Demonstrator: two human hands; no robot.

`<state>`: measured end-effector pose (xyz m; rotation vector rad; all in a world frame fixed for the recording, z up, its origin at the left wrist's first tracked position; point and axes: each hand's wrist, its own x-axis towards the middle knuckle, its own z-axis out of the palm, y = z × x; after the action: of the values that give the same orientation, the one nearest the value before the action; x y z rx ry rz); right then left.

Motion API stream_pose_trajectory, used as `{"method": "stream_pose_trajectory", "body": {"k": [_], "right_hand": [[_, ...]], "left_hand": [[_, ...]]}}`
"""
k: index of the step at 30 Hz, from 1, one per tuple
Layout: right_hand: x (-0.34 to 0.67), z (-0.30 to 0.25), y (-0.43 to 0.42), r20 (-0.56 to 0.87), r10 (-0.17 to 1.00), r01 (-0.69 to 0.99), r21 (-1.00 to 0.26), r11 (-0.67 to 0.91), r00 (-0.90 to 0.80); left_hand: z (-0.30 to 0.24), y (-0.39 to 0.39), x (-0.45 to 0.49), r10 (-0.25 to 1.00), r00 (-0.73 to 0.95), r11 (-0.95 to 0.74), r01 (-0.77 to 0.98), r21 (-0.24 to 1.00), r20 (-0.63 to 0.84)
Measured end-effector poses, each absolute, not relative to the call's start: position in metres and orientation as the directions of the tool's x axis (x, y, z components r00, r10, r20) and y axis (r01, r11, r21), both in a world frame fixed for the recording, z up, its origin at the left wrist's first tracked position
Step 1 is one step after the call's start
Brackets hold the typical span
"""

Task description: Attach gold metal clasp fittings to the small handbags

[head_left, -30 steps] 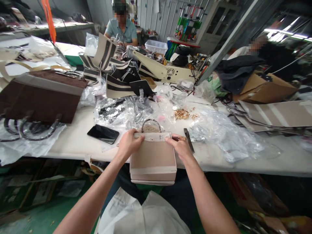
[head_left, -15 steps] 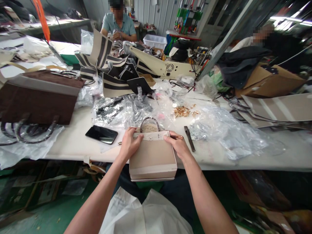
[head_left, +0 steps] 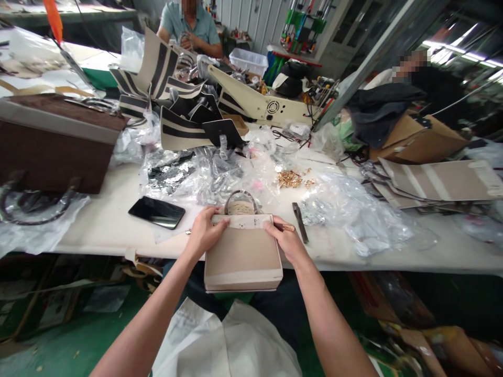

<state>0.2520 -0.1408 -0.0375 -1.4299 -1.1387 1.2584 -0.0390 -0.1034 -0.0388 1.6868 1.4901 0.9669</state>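
Observation:
A small beige handbag (head_left: 242, 259) with a curved handle (head_left: 240, 196) lies half over the near edge of the white table (head_left: 106, 225). My left hand (head_left: 205, 233) is closed on the bag's top left corner. My right hand (head_left: 285, 240) is closed on its top right corner, and a thin gold-coloured pin-like piece (head_left: 288, 228) sticks out by its fingers. Both thumbs press on the pale top band of the bag.
A black phone (head_left: 156, 212) lies left of the bag and a dark flat tool (head_left: 300, 230) to its right. Gold fittings (head_left: 291, 179), crumpled plastic bags (head_left: 353, 209), striped bag panels (head_left: 184, 133) and a large brown bag (head_left: 51, 144) crowd the table. Another person (head_left: 191, 29) sits at the far side.
Both hands stay on the bag's top corners. The view has tipped down and drifted slightly, so the table contents sit a little higher and more to the left.

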Motion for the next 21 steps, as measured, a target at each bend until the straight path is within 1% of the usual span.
{"method": "stream_pose_trajectory", "body": {"k": [3,5,7,10,14,18,21], "right_hand": [[0.248,-0.037,-0.142,-0.269,0.96,-0.034,-0.963,-0.267,0.082],[0.247,-0.038,-0.143,-0.295,0.951,-0.073,-0.955,-0.289,0.091],[0.247,-0.039,-0.143,-0.272,0.958,-0.05,-0.962,-0.268,0.093],[0.249,-0.04,-0.142,-0.227,0.97,0.052,-0.971,-0.232,0.091],[0.249,-0.041,-0.14,-0.213,0.972,0.142,-0.964,-0.226,0.101],[0.247,-0.041,-0.14,-0.214,0.971,0.133,-0.965,-0.226,0.103],[0.247,-0.04,-0.14,-0.231,0.968,0.111,-0.964,-0.242,0.102]], "left_hand": [[-0.04,-0.105,-0.036,0.992,0.066,-0.13,0.517,0.846,0.112],[-0.041,-0.106,-0.035,0.992,0.056,-0.127,0.539,0.833,0.115],[-0.042,-0.105,-0.036,0.993,0.068,-0.121,0.551,0.826,0.1],[-0.039,-0.102,-0.038,0.994,0.087,-0.108,0.586,0.803,0.069],[-0.034,-0.097,-0.039,0.992,0.091,-0.129,0.647,0.752,0.093],[-0.042,-0.096,-0.041,0.985,0.116,-0.172,0.649,0.741,0.127],[-0.052,-0.099,-0.043,0.969,0.132,-0.244,0.647,0.722,0.209]]}}
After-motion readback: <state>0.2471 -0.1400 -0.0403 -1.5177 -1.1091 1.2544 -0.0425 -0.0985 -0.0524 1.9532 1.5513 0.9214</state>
